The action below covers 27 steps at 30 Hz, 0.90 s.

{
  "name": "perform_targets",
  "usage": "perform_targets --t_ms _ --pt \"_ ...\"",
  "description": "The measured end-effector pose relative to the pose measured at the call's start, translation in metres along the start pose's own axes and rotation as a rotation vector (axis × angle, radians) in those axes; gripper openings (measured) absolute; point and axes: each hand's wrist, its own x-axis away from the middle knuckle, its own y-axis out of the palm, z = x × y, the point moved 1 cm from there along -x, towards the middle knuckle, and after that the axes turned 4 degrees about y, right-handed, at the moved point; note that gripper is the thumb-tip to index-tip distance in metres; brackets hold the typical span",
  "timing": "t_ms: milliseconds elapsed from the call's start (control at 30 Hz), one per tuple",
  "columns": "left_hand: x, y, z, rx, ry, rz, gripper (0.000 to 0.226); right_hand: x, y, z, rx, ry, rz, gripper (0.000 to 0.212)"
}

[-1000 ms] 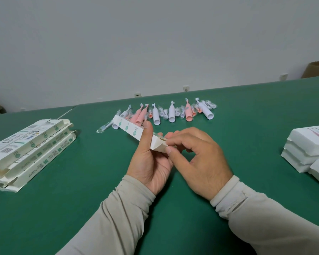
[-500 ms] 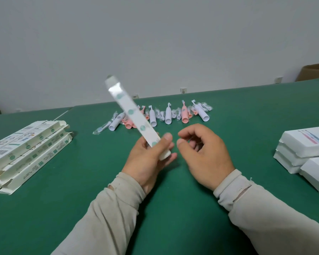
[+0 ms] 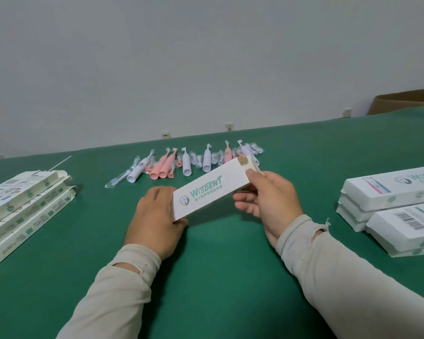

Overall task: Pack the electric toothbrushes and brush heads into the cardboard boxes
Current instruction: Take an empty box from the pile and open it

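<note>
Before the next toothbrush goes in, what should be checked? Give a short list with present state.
1. White printed cardboard box held at both ends by left hand and right hand: ok.
2. Far end flap open: cannot tell.
3. Box empty inside: cannot tell.
4. Pink and white electric toothbrushes lie on green table beyond box: ok.
5. Either hand free to pick: not ok.

Box turned flat and taken in both hands

The cardboard box (image 3: pixel 209 190), earlier upright in the left hand (image 3: pixel 154 216) alone, now lies sideways, logo up; the right hand (image 3: pixel 267 199) has come to pinch its far end.
</note>
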Motion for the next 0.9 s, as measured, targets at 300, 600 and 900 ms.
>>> perform_targets --t_ms 300,600,900 --pt "-0.009 -0.008 0.009 -0.063 0.039 0.042 0.078 0.001 0.001 0.002 0.140 -0.180 -0.096 0.012" --pt "-0.016 -0.006 -0.003 -0.232 0.125 0.043 0.083 -0.014 -0.019 0.001 0.865 -0.626 -0.103 0.036" --pt "-0.015 -0.012 -0.017 -0.192 0.120 0.090 0.082 -0.025 -0.015 0.003 0.593 -0.433 -0.217 0.042"
